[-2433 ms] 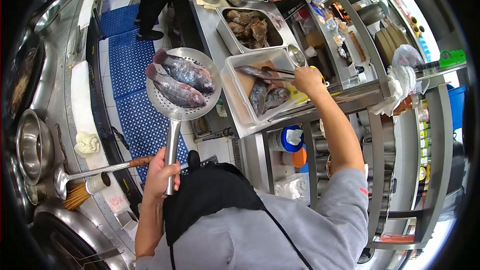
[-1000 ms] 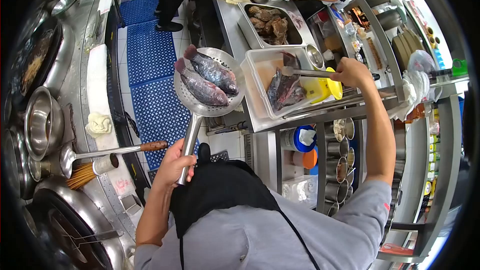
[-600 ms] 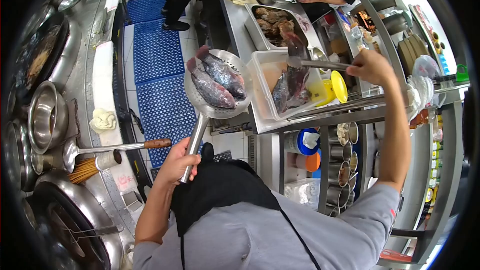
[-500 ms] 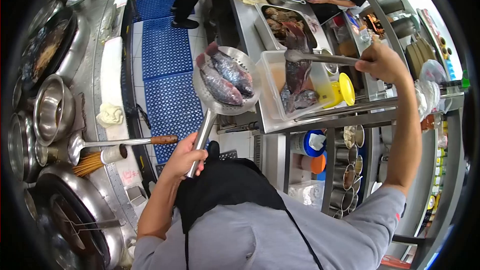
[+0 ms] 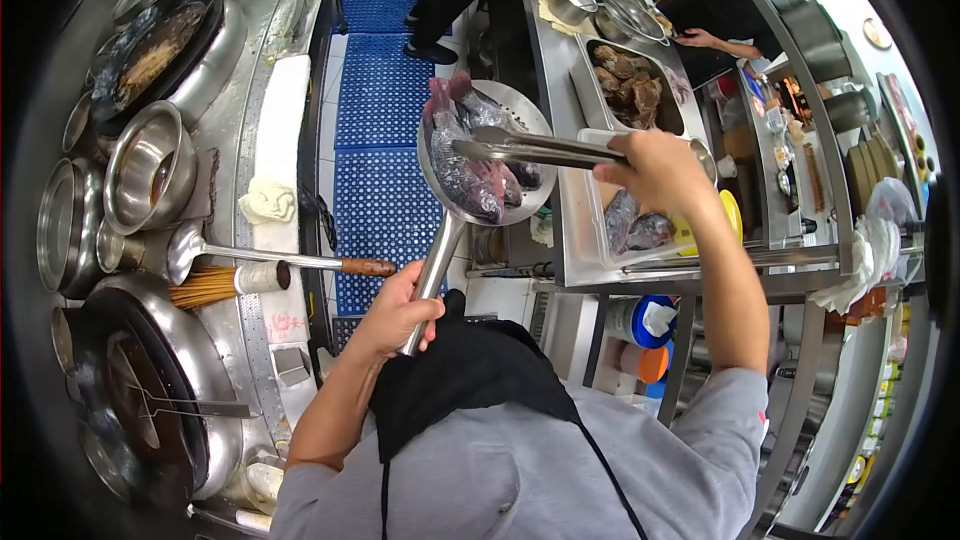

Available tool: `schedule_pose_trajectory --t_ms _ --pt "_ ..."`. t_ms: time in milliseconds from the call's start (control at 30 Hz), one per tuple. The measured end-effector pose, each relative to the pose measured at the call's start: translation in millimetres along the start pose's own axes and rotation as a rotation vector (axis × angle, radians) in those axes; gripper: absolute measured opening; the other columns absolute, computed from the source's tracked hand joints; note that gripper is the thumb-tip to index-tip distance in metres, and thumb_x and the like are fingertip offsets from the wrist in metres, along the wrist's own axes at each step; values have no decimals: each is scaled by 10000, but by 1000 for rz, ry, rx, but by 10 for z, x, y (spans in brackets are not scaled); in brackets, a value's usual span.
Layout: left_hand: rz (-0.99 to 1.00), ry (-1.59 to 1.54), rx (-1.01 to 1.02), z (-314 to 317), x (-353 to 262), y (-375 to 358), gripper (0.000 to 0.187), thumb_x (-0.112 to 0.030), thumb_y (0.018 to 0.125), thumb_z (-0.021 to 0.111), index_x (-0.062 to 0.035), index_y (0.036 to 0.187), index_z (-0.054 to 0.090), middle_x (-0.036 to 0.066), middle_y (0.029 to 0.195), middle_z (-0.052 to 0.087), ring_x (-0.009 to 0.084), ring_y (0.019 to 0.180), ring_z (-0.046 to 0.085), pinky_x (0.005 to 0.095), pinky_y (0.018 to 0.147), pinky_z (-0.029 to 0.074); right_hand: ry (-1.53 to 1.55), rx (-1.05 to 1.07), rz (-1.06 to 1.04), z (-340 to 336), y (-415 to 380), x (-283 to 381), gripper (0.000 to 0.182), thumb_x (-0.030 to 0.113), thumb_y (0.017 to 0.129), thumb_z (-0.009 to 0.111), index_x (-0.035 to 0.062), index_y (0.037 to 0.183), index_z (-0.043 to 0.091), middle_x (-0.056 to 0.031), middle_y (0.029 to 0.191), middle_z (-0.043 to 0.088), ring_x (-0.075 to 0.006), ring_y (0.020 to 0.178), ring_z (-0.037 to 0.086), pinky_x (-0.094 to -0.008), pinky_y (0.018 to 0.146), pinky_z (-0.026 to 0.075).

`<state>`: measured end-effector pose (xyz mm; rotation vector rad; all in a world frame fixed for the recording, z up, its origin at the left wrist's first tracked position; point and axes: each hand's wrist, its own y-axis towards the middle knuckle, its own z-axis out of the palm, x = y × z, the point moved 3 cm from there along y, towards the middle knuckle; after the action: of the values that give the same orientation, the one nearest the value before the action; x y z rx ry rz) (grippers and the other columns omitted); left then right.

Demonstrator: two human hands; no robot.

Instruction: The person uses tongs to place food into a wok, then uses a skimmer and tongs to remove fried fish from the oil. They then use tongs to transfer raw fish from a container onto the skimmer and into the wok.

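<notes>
My left hand (image 5: 405, 315) is wrapped round the handle of a perforated skimmer (image 5: 437, 262), held out over the floor mats. Whole raw fish (image 5: 462, 178) lie on its round head, tails away from me. My right hand (image 5: 655, 170) grips metal tongs (image 5: 555, 149), whose tips lie over the fish on the skimmer. Beside the skimmer, on the counter, a clear plastic container (image 5: 588, 252) holds more fish (image 5: 635, 225) in its near part. My right forearm and hand cover part of that container.
To the left are woks (image 5: 195, 330), steel bowls (image 5: 150, 165), a ladle (image 5: 270, 258) and a bamboo brush (image 5: 215, 285). A tray (image 5: 585, 65) of dark meat stands behind the container. A person in black trousers (image 5: 445, 0) stands ahead; another person's hands (image 5: 700, 38) show across the counter.
My right hand with the tongs has swung left from above the container to the skimmer. A fish that hung from the tongs over the container now lies with those on the skimmer.
</notes>
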<state>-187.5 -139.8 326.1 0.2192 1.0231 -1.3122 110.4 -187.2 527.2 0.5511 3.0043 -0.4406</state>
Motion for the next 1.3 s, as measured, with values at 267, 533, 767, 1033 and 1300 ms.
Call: schedule_pose_trajectory --t_ms 267,533,767,1033,1300 --pt "37 -10 -59 -53 -94 79 454 12 800 579 -12 1233 442 48 753 569 85 450 552 222 358 470 121 -33 27 392 -57 174 339 367 853 683 29 824 670 -190 700 644 -396 745 640 -482 670 475" --pt "36 -204 19 -34 -61 162 452 2 803 598 17 1225 437 45 709 542 89 427 532 221 335 462 30 -195 133 111 -476 -75 365 355 836 708 61 1047 659 -168 816 673 -368 784 662 -462 703 500" --pt "24 -159 3 -83 -46 172 526 7 794 560 28 1295 402 63 712 532 93 420 525 224 334 477 -330 74 520 -328 -1083 -714 367 387 844 689 25 904 693 -187 820 677 -358 769 678 -463 683 527" --pt "24 -116 -8 -116 -102 285 506 4 809 564 42 1285 396 58 720 537 92 440 537 219 345 481 -479 341 439 901 -938 -750 198 215 821 608 115 883 767 -64 855 740 -263 795 728 -474 594 585" --pt "34 -121 51 -144 -131 410 464 0 811 578 46 1245 424 56 751 548 89 445 542 215 348 490 -907 339 590 1105 -511 117 219 228 797 634 107 928 760 -94 932 737 -257 781 716 -496 561 570"
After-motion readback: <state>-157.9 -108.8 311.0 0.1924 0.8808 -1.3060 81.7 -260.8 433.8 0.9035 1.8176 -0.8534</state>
